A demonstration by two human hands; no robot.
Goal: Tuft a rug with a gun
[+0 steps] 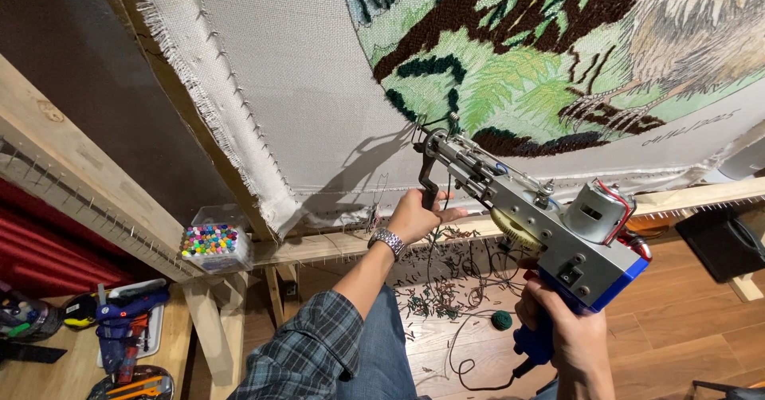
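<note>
Both hands clamp one tufting gun (550, 225) at centre right: the left hand (416, 215) closes round its black front handle, the right hand (562, 328) wraps the blue rear grip at the lower right. Its needle tip touches the stretched backing cloth (303, 73) just below the green and brown tufted picture (510, 49) in the upper right. Dark yarn (446, 288) trails from the gun to a small ball (500, 319) on the wooden floor (677, 320), among loose snippets. At lower left, a clear plastic box (213, 245) of coloured markers sits on the wooden frame rail (72, 177). Bare cloth spreads left of the needle up to the frayed, nailed edge.
</note>
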